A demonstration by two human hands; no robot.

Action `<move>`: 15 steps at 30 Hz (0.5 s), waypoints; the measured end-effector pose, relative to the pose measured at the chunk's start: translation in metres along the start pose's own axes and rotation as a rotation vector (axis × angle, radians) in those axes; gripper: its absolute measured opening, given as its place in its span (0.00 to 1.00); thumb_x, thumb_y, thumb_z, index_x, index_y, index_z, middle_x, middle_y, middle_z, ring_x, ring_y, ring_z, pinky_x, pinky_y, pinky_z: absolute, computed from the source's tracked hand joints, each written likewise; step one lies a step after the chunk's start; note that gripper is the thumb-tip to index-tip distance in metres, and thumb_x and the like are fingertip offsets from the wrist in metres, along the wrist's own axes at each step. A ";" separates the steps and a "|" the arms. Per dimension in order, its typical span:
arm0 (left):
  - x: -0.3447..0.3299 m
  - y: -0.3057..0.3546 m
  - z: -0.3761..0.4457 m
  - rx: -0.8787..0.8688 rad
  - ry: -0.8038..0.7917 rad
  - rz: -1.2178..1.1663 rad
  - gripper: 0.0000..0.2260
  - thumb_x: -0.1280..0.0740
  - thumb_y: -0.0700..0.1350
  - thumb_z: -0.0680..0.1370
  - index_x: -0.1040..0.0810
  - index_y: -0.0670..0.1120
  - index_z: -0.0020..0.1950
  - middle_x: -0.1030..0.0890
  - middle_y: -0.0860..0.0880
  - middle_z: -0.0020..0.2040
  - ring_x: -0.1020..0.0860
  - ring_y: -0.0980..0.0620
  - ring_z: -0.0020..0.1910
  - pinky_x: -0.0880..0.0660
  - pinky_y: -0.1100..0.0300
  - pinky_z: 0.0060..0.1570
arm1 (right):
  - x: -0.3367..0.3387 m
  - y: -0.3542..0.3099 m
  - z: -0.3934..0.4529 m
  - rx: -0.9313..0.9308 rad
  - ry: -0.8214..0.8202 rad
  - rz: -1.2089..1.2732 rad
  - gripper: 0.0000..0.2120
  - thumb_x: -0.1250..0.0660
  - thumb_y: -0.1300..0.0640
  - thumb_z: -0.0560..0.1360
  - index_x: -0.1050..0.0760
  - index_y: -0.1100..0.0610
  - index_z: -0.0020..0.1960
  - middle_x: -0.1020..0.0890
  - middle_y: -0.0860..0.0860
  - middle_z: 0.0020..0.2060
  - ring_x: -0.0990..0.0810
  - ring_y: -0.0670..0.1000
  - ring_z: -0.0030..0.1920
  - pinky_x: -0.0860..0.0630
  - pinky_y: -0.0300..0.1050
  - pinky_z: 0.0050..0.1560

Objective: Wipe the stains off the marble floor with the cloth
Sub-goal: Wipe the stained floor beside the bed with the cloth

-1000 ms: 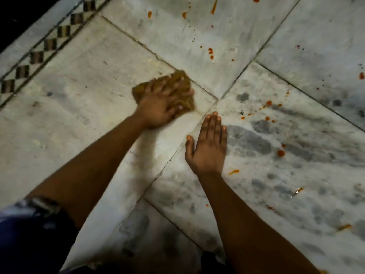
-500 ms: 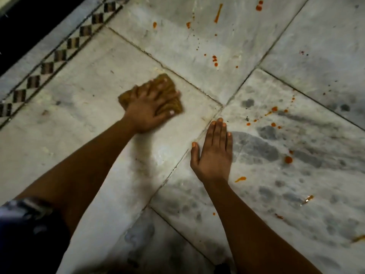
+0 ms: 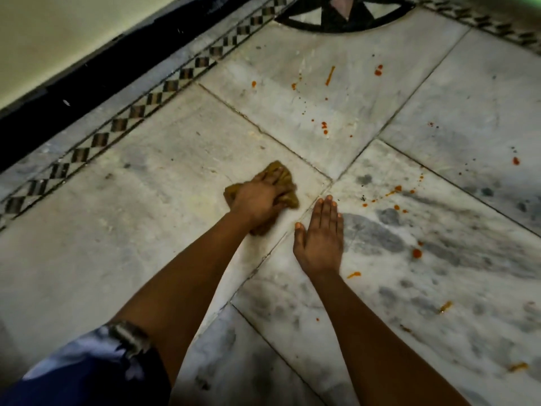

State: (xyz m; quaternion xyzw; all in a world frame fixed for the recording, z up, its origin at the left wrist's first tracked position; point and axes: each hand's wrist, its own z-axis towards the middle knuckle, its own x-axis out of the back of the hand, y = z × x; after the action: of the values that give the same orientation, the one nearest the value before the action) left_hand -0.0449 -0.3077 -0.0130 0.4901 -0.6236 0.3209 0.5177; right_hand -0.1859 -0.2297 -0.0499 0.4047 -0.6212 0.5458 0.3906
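Observation:
A crumpled mustard-brown cloth (image 3: 282, 178) lies on the white marble floor (image 3: 123, 224), pressed down under my left hand (image 3: 257, 200), whose fingers curl over it. My right hand (image 3: 320, 238) rests flat on the neighbouring slab, fingers together, holding nothing. Orange-red stains dot the floor: a cluster (image 3: 324, 128) on the far slab, a trail of drops (image 3: 393, 192) just right of my right hand, a round blob (image 3: 417, 253) and a smear (image 3: 353, 275) near my right wrist. The slab around the cloth looks free of orange spots.
A checkered inlay border (image 3: 140, 109) runs diagonally at the left beside a black skirting (image 3: 87, 74) and a pale wall. A dark round floor inlay (image 3: 345, 16) sits at the top. More orange smears (image 3: 445, 306) lie at the lower right.
My left hand has dragged the cloth back toward me and slightly right along the slab. The view has tilted up, showing more wall and border. The right hand stays planted.

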 end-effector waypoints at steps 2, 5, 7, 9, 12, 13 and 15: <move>0.008 0.000 -0.008 0.022 -0.026 0.015 0.20 0.38 0.53 0.77 0.32 0.59 0.70 0.37 0.47 0.74 0.32 0.44 0.67 0.29 0.50 0.56 | 0.011 0.002 0.003 0.022 -0.083 0.065 0.36 0.60 0.42 0.74 0.53 0.63 0.76 0.52 0.59 0.76 0.55 0.55 0.76 0.61 0.47 0.74; 0.028 0.001 -0.014 0.087 -0.081 -0.039 0.21 0.33 0.52 0.75 0.29 0.57 0.68 0.25 0.45 0.65 0.26 0.43 0.61 0.29 0.53 0.56 | 0.042 0.009 0.004 0.088 -0.082 0.109 0.36 0.61 0.43 0.73 0.57 0.61 0.76 0.55 0.56 0.76 0.58 0.51 0.76 0.63 0.44 0.73; 0.045 0.003 -0.012 0.092 -0.072 -0.152 0.22 0.31 0.51 0.73 0.28 0.57 0.67 0.24 0.48 0.65 0.26 0.45 0.62 0.29 0.54 0.57 | 0.059 0.016 0.006 0.116 -0.013 0.128 0.35 0.61 0.43 0.74 0.56 0.61 0.76 0.54 0.56 0.76 0.57 0.51 0.76 0.64 0.42 0.72; 0.066 0.012 -0.004 0.059 -0.012 -0.201 0.22 0.30 0.50 0.73 0.28 0.57 0.67 0.25 0.49 0.65 0.27 0.45 0.63 0.29 0.54 0.57 | 0.076 0.026 0.013 0.122 0.078 0.146 0.37 0.63 0.41 0.74 0.54 0.61 0.76 0.51 0.56 0.76 0.55 0.51 0.76 0.63 0.41 0.72; 0.099 0.031 0.016 0.005 0.080 -0.184 0.21 0.30 0.50 0.73 0.27 0.58 0.66 0.25 0.51 0.66 0.27 0.47 0.63 0.29 0.55 0.55 | 0.096 0.040 0.028 0.136 0.138 0.130 0.40 0.67 0.40 0.70 0.53 0.61 0.76 0.51 0.56 0.76 0.54 0.52 0.76 0.65 0.41 0.71; 0.110 0.038 0.024 -0.009 0.099 -0.166 0.21 0.30 0.51 0.73 0.27 0.59 0.66 0.25 0.52 0.66 0.28 0.47 0.63 0.30 0.56 0.55 | 0.103 0.045 0.033 0.141 0.137 0.116 0.41 0.68 0.40 0.69 0.53 0.61 0.76 0.51 0.56 0.76 0.55 0.52 0.76 0.66 0.40 0.70; 0.128 0.044 0.036 -0.014 0.095 -0.129 0.21 0.30 0.51 0.73 0.27 0.59 0.65 0.25 0.53 0.66 0.28 0.49 0.63 0.30 0.56 0.54 | 0.112 0.052 0.039 0.150 0.121 0.099 0.41 0.69 0.39 0.69 0.55 0.60 0.76 0.53 0.56 0.76 0.56 0.51 0.76 0.67 0.40 0.70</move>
State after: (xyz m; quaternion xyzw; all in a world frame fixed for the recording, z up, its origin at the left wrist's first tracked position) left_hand -0.0965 -0.3628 0.1056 0.5098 -0.5674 0.3052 0.5700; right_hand -0.2769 -0.2730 0.0315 0.3678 -0.5734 0.6327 0.3684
